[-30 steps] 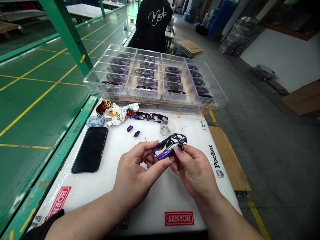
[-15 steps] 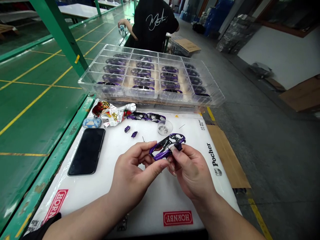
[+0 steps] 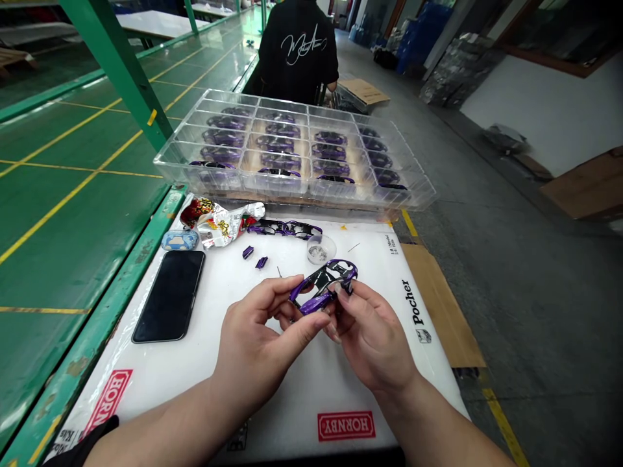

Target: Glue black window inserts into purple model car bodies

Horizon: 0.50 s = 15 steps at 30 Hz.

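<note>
Both hands hold one glossy purple model car body [image 3: 323, 287] just above the white foam sheet [image 3: 204, 363]. My left hand [image 3: 260, 340] pinches its near end between thumb and fingers. My right hand [image 3: 372, 337] grips its right side, fingertips on the shell. Two small purple parts [image 3: 254, 257] lie on the sheet beyond my hands. Two more purple car bodies [image 3: 287, 227] lie end to end farther back, beside a small clear cup [image 3: 320, 248].
A clear compartment tray [image 3: 292, 152] holds several purple bodies at the far end. A black phone [image 3: 170, 295], a blue case [image 3: 179, 240] and a foil wrapper [image 3: 221, 220] lie at left. A person in a black shirt [image 3: 298, 48] works farther along the green bench.
The car body and both hands have shifted slightly left and away. The grip is the same. The person ahead has drawn the left arm back in.
</note>
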{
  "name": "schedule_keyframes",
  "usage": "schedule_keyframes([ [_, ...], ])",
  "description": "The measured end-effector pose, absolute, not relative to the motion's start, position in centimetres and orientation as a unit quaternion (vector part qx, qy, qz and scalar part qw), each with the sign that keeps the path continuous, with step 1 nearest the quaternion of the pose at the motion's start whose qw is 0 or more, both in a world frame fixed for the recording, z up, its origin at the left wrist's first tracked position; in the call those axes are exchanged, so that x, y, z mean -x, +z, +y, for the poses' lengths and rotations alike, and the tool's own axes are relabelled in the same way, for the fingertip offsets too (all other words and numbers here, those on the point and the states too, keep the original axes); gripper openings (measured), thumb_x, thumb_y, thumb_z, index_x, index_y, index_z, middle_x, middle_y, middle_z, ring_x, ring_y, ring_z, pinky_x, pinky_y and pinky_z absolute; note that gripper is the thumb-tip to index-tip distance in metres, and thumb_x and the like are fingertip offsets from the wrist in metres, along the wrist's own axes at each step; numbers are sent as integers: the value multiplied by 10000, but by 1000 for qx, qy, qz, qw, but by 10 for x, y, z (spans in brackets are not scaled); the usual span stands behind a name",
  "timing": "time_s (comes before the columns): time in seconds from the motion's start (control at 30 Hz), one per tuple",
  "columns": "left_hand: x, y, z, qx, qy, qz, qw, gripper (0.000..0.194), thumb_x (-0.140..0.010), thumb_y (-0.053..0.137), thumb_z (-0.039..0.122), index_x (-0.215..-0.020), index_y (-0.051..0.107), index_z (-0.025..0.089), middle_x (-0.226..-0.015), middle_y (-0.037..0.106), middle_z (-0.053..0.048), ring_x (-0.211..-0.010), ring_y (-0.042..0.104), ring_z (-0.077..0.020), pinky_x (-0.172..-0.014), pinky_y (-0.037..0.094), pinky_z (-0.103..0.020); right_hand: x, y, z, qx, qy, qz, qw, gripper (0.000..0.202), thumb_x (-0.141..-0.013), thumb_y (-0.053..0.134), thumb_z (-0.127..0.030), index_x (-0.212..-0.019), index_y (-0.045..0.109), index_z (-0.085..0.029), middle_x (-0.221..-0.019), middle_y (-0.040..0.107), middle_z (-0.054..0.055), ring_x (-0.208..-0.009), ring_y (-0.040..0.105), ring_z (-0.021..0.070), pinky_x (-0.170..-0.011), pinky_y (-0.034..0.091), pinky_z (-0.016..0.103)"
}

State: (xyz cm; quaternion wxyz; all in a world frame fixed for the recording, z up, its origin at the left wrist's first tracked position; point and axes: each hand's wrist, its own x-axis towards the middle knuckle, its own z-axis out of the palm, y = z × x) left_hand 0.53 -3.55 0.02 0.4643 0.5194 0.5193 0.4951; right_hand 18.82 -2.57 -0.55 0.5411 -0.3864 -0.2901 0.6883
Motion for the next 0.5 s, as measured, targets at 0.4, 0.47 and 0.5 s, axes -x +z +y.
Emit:
schedule_keyframes([
  [0.4,-3,5,-14,-330,499,478,644,445,-939,958,537,-1125,825,155,-901,873,-71,-636,731,-132,-596,518,-226,-198,-1,-14,501,572,-339,554,370,-972,929,-581,-1007,809,-232,-870,699,7,-704,581,137,-628,450,255],
  [0.47,-4,5,-13,-325,494,467,657,430,-944,953,541,-1083,833,152,-1068,894,-107,-635,733,-118,-587,507,-227,-200,0,-11,504,568,-326,564,414,-947,945,-612,-966,777,-235,-848,683,-1,-691,563,137,-614,436,256],
  [0.5,-4,4,-13,-327,491,465,660,430,-944,954,540,-1080,834,151,-1083,895,-112,-634,733,-117,-589,504,-228,-201,0,-10,502,569,-323,565,433,-940,948,-623,-937,763,-231,-838,675,-2,-687,560,137,-608,432,256],
])
